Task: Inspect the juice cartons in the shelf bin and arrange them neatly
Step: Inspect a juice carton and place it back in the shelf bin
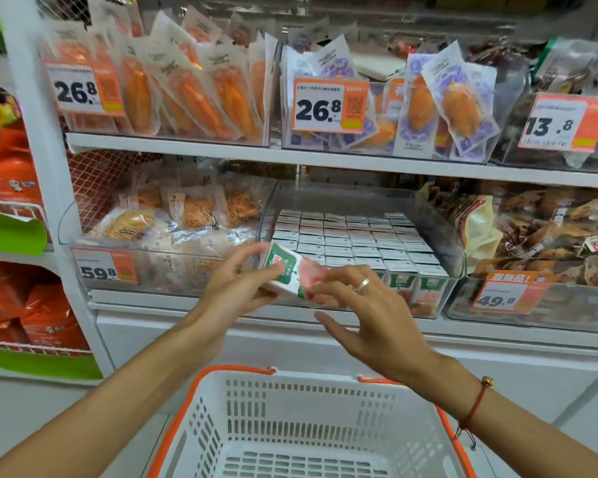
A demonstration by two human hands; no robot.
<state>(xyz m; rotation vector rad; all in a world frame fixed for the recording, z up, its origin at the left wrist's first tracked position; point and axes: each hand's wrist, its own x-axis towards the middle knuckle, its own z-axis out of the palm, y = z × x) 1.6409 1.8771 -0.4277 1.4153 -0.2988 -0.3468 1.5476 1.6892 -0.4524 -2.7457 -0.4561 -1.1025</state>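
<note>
At the far left of the lower shelf I see a clear plastic bin of pale shredded-snack packets [173,219], with an orange-and-white price tag reading 59.8 [102,267] on its front wall. My left hand [237,284] is just in front of that bin's right corner, its fingers curled round the left end of a small green, white and red juice carton [290,276]. The carton is tilted and lies almost on its side, held in the air in front of the shelf's front edge, outside the bins. My right hand [370,317] meets the carton's right end: the thumb and first fingers pinch its lower corner, and there is a silver ring [362,284] on one finger and a red cord bracelet [475,407] at the wrist. Behind and to the right of the hands stands the clear plastic shelf bin [439,215], in the middle of the lower shelf, packed with upright juice cartons in even rows [353,239]; I see mostly their white tops. Further right, a neighbouring bin holds brown snack packs [546,225]. Below my arms hangs a white plastic shopping basket with orange rim [311,439].
</note>
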